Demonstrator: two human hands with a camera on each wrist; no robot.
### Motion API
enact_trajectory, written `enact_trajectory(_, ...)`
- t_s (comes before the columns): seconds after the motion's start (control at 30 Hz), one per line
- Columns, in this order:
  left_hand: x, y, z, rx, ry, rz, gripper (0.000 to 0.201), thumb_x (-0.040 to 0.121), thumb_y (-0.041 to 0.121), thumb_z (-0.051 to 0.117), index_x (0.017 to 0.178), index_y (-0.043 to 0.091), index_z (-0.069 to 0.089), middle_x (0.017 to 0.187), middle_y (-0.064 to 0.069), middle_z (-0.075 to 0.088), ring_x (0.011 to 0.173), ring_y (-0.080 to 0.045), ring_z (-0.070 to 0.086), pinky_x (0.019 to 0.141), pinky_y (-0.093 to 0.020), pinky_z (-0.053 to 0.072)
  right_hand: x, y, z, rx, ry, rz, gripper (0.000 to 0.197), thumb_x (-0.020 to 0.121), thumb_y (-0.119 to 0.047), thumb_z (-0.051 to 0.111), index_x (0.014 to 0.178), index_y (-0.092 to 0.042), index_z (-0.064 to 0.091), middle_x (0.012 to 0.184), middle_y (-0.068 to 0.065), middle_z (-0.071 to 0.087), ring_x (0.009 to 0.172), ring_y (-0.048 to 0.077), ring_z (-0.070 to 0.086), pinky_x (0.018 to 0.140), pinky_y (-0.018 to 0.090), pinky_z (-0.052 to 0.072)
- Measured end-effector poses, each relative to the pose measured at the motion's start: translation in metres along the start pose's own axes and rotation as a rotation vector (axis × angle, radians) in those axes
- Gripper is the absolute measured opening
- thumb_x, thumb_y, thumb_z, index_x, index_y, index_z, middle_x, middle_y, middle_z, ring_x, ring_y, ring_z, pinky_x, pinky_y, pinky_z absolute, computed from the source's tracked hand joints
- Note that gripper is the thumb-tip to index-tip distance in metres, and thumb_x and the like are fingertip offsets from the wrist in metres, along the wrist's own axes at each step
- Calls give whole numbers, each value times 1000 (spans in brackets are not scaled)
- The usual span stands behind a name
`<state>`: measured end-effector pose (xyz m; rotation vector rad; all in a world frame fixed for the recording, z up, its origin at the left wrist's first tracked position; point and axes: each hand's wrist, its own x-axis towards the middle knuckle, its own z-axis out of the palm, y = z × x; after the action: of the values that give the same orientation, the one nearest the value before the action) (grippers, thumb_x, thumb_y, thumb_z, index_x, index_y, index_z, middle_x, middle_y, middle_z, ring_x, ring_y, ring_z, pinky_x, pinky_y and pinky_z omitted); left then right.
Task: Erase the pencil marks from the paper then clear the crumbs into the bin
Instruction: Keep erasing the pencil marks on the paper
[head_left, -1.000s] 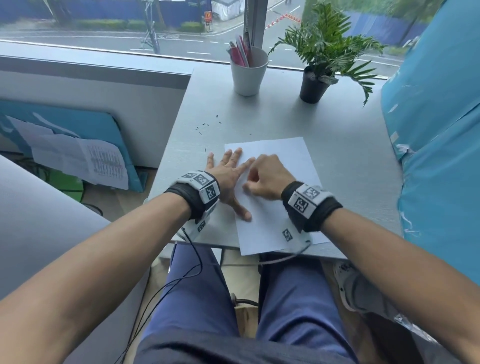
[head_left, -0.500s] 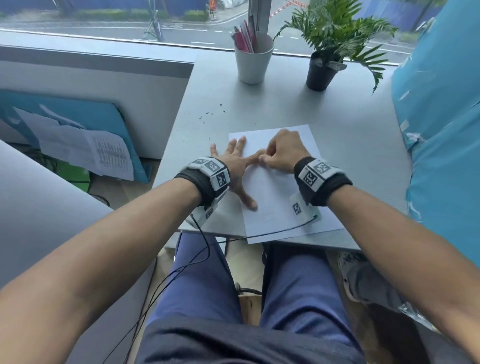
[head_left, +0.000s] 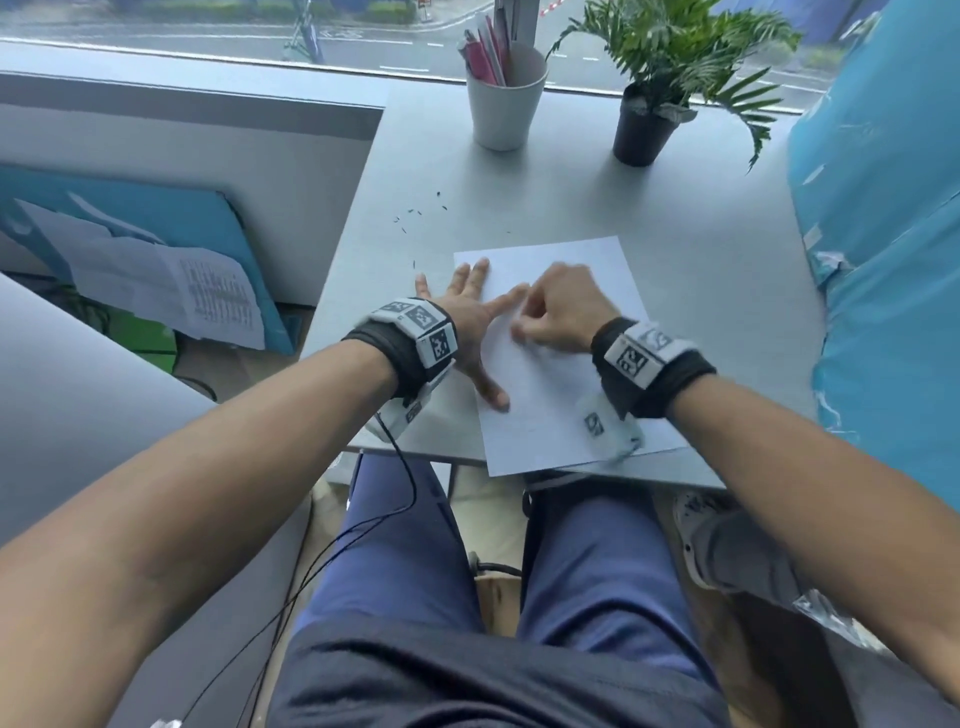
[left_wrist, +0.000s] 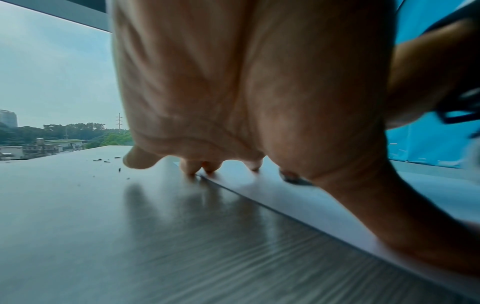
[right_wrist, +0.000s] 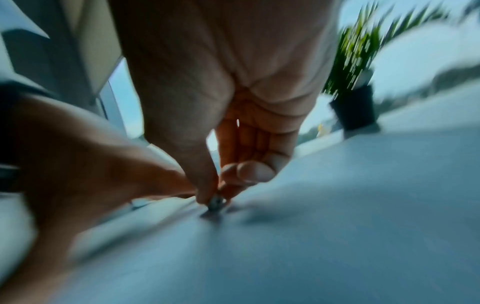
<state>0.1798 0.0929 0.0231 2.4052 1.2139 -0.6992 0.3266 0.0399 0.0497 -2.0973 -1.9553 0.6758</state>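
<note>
Since half a second ago the right hand (head_left: 558, 312) has slid back toward 6 o'clock on the paper (head_left: 571, 395), blurred, thumb and fingers pinching a small grey eraser (right_wrist: 216, 202) whose tip touches the sheet. Left hand (head_left: 470, 322) lies flat and spread at the sheet's 9 o'clock edge, fingertips (left_wrist: 191, 170) and thumb pressing it to the grey table (head_left: 701, 270); both wristbands carry square coded tags, no readable words. Dark crumbs (head_left: 421, 213) lie at 11 o'clock of the sheet, a cup of pens (head_left: 506, 104) and potted plant (head_left: 644, 124) at 12 by the window.
</note>
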Motion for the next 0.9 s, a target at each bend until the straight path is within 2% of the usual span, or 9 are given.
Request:
enact_trajectory(0.1,-3,2,0,-1,6,-11,160,33,81,82,148,47,-24,158,-10,-35,147,-33,-28,108,-76,-7,5,3,2,33,107,32,15,75,-27,73,69,-13,73,75,3,71,72,18,66,67,24,53)
enact_trajectory(0.17,-2,3,1,7,-3,-9,161,32,81,81,147,47,-26,157,-10,-37,146,-33,-29,108,-76,-6,-20,-16,22,-12,-68,-114,15,76,-22,72,67,-10,73,70,3,70,65,17,66,63,27,56)
enact_trajectory(0.23,-2,1,0,5,3,-3,161,32,80,82,147,48,-26,157,-10,-37,146,-32,-30,108,-76,-7,-22,-14,14,-10,-134,-133,15,77,-22,74,70,-8,75,70,4,72,66,17,67,67,31,57)
enact_trajectory(0.3,-3,0,-1,2,11,2,160,32,80,83,149,48,-23,158,-10,-35,147,-33,-28,108,-76,-8,1,4,-8,20,27,19,18,75,-26,75,75,-9,77,79,7,74,77,20,69,74,31,57)
enact_trajectory(0.37,-6,1,-1,8,12,2,160,33,80,83,149,47,-23,158,-10,-34,147,-34,-27,108,-75,-8,8,11,-12,33,109,57,18,74,-27,74,76,-8,77,82,8,74,81,22,68,76,31,56)
enact_trajectory(0.5,-2,0,0,27,3,7,162,32,81,82,147,48,-27,156,-10,-38,146,-33,-30,109,-75,-9,-32,-17,18,12,-144,-145,15,77,-22,74,73,-7,75,71,4,72,61,12,62,67,28,56)
enact_trajectory(0.67,-4,2,-1,14,3,-8,161,32,80,82,148,48,-25,158,-9,-36,147,-33,-28,109,-75,-9,1,9,-5,46,91,47,16,73,-28,76,74,-12,76,77,4,72,73,16,66,74,28,57)
enact_trajectory(0.8,-2,0,1,34,9,2,161,33,81,82,147,48,-26,157,-9,-37,146,-33,-28,108,-76,-9,-32,-13,21,14,-138,-123,15,74,-26,76,70,-11,74,69,0,69,64,13,64,68,30,57)
enact_trajectory(0.9,-3,0,-1,16,2,-4,161,32,81,82,147,50,-25,158,-8,-36,147,-33,-28,109,-75,-9,-3,6,-8,14,51,47,19,75,-29,76,74,-10,76,82,5,72,78,18,66,76,30,57)
